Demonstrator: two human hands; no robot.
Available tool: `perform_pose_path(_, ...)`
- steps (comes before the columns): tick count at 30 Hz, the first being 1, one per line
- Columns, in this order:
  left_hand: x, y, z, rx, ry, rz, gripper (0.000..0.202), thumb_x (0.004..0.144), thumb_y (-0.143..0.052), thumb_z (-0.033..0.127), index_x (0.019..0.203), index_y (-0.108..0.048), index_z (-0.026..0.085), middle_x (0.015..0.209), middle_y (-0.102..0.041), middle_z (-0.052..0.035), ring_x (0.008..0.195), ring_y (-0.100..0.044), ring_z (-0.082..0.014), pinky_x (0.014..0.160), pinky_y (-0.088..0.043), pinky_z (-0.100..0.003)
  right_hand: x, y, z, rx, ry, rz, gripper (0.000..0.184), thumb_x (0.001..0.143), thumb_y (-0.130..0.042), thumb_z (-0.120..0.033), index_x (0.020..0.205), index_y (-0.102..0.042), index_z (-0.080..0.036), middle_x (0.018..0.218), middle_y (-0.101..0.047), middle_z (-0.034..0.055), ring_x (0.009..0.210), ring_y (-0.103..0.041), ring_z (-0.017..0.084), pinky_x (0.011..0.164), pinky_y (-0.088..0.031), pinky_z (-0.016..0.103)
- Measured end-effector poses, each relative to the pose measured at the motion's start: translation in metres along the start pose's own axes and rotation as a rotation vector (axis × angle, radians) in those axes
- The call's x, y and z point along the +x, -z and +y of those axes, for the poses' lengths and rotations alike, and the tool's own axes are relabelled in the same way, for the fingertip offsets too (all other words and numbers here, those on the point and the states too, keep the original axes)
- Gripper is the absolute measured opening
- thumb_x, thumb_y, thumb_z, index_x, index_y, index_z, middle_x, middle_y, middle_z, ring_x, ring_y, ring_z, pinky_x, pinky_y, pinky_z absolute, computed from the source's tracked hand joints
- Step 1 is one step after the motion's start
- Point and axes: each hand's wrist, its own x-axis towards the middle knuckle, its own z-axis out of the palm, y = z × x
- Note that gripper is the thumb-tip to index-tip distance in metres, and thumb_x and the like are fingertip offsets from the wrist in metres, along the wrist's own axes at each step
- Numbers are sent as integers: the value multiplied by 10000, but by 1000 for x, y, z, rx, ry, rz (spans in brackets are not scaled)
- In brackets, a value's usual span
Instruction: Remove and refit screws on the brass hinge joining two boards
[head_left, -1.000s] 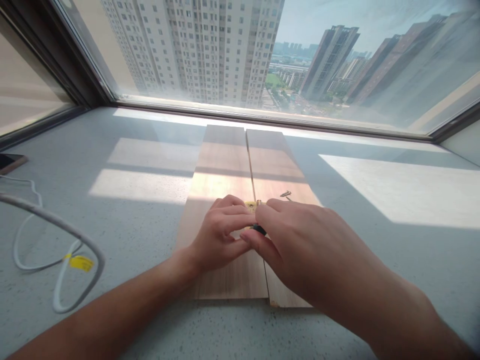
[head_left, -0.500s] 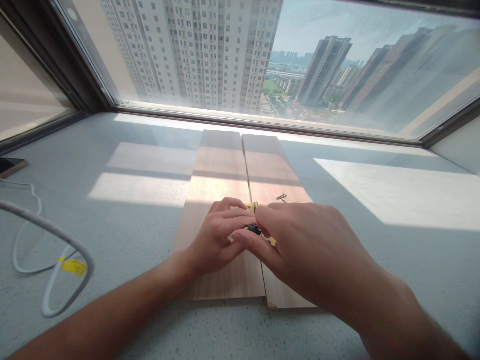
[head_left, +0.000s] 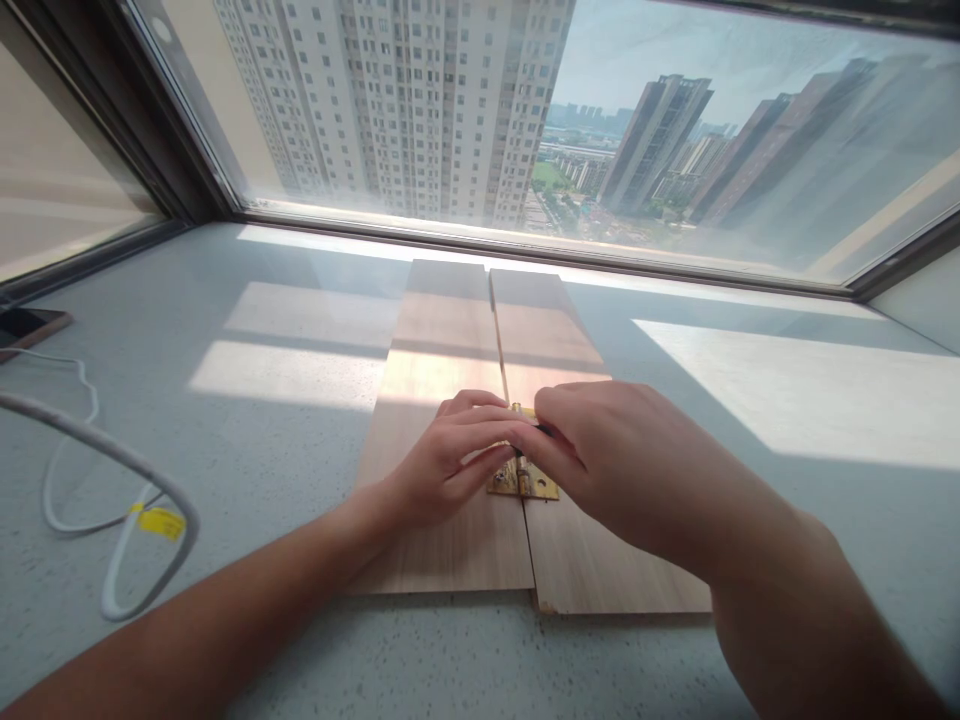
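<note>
Brass-yellow, the hinge (head_left: 523, 480) lies flat across the seam between the left board (head_left: 450, 350) and the right board (head_left: 615, 570), directly under our fingers, its near end showing. Our right hand (head_left: 637, 450) pinches a small dark piece (head_left: 546, 430) between thumb and fingers; our left hand (head_left: 442, 455) reaches over the hinge, fingers close together, gripping or merely resting, we cannot tell. Nearest us, the right board's edge juts slightly past the left's, and pale sill (head_left: 292, 450) spreads widely either side of both.

Daylight enters through the hazy window (head_left: 517, 130). Sunlit patches and shadow bands cross the boards (head_left: 442, 372) and sill (head_left: 292, 450). Foreground is dimmer; lower right corner is soft.
</note>
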Motion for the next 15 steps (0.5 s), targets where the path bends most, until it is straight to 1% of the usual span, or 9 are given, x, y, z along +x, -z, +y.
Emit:
perform_pose_path(2, -1, 0, -3, -1, -9, 19, 237, 926, -510, 180, 1085, -681, 219, 1051, -716, -83, 1040, -558, -234, 943, -433, -438, 0, 1, 2, 28, 13, -16, 397, 907, -515, -283, 525, -447, -196, 479, -458, -28, 445, -302, 107, 458, -180, 261)
perform_pose_path(3, -1, -1, -3, -8, -17, 16, 236, 928, -514, 188, 1098, -674, 222, 1059, -716, -82, 1042, -560, -233, 949, -429, -439, 0, 2, 3, 43, 22, -21, 399, 913, -511, -287, 530, -449, -193, 485, -463, -29, 450, -309, 103, 462, -183, 259)
perform_pose_path(6, -2, -1, -5, -16, -17, -38, 282, 939, -502, 211, 1194, -624, 211, 1173, -677, -102, 1126, -538, -242, 990, -402, -455, 0, 2, 4, 89, 55, -11, 372, 911, -514, -263, 550, -464, -187, 501, -471, -35, 469, -328, 94, 480, -201, 249)
perform_pose_path(8, -2, -1, -5, -7, -5, -62, 290, 948, -480, 209, 1202, -621, 209, 1204, -666, -109, 1157, -529, -246, 1005, -388, -463, 1, 2, 4, 112, 62, -7, 360, 909, -504, -237, 554, -470, -186, 502, -464, -38, 476, -328, 92, 488, -207, 248)
perform_pose_path(9, -1, 0, -4, -2, -3, -63, 281, 952, -471, 202, 1180, -635, 213, 1188, -676, -105, 1138, -542, -242, 1004, -390, -461, 1, 3, 4, 122, 54, -13, 364, 912, -500, -240, 553, -470, -186, 500, -460, -39, 475, -325, 92, 488, -207, 249)
perform_pose_path(11, 1, 0, -4, 4, -16, -49, 260, 952, -468, 188, 1121, -665, 216, 1108, -712, -93, 1041, -588, -220, 987, -405, -446, 2, 3, 5, 144, 36, -34, 377, 916, -505, -261, 549, -465, -185, 501, -462, -40, 473, -325, 91, 491, -206, 252)
perform_pose_path(13, 2, 1, -4, 15, -55, -34, 233, 943, -500, 190, 1101, -672, 204, 1049, -733, -85, 950, -621, -198, 976, -418, -433, 1, 4, 5, 175, 42, -51, 359, 906, -531, -264, 561, -472, -182, 522, -487, -38, 485, -353, 92, 499, -209, 253)
perform_pose_path(15, 1, 2, -4, 48, -85, -8, 221, 930, -538, 200, 1109, -669, 190, 1033, -739, -82, 946, -632, -197, 976, -421, -430, 1, 5, 4, 203, 53, -67, 309, 893, -549, -242, 595, -499, -183, 562, -525, -35, 514, -398, 98, 510, -217, 252)
